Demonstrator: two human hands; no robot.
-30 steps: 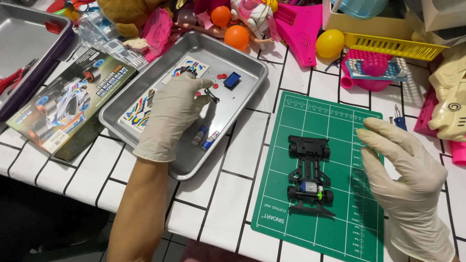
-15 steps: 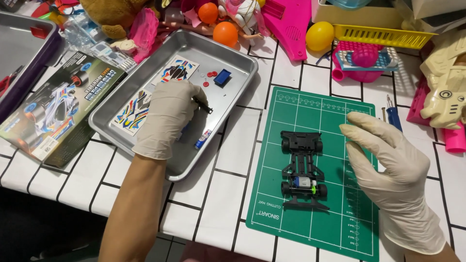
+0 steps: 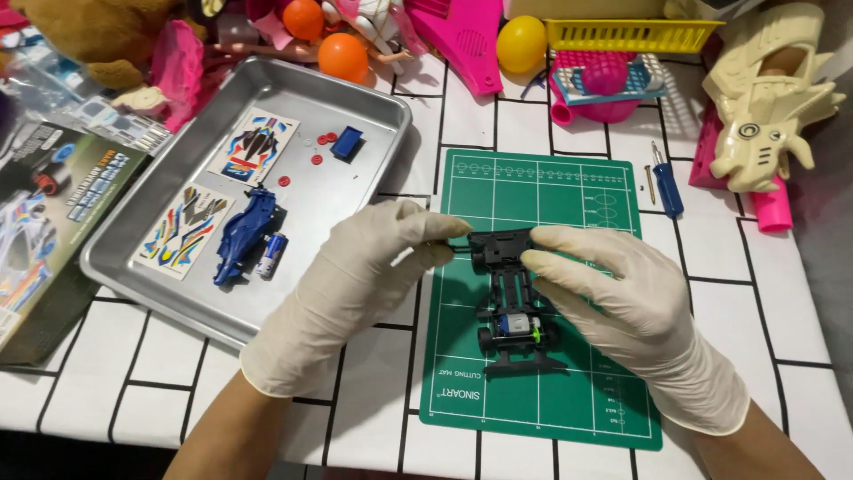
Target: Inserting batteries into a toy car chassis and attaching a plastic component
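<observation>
A black toy car chassis (image 3: 514, 307) with a small motor at its rear lies on a green cutting mat (image 3: 551, 178). My left hand (image 3: 364, 280), in a cream glove, pinches a small black part (image 3: 458, 250) against the chassis's front left corner. My gloved right hand (image 3: 622, 298) grips the front right side of the chassis, with fingers over its edge. What the left fingertips hold is mostly hidden.
To the left, a metal tray (image 3: 373, 98) holds a blue car body (image 3: 242, 233), a small battery (image 3: 272, 256), two sticker sheets (image 3: 258, 147), a blue block (image 3: 346, 142) and red bits. A blue screwdriver (image 3: 665, 182) lies right of the mat. A kit box (image 3: 53, 222) sits far left and toys crowd the back.
My left hand left the tray and came over to the chassis's front with a small part. My right hand moved left and closed on the chassis. The blue car body now lies uncovered in the tray.
</observation>
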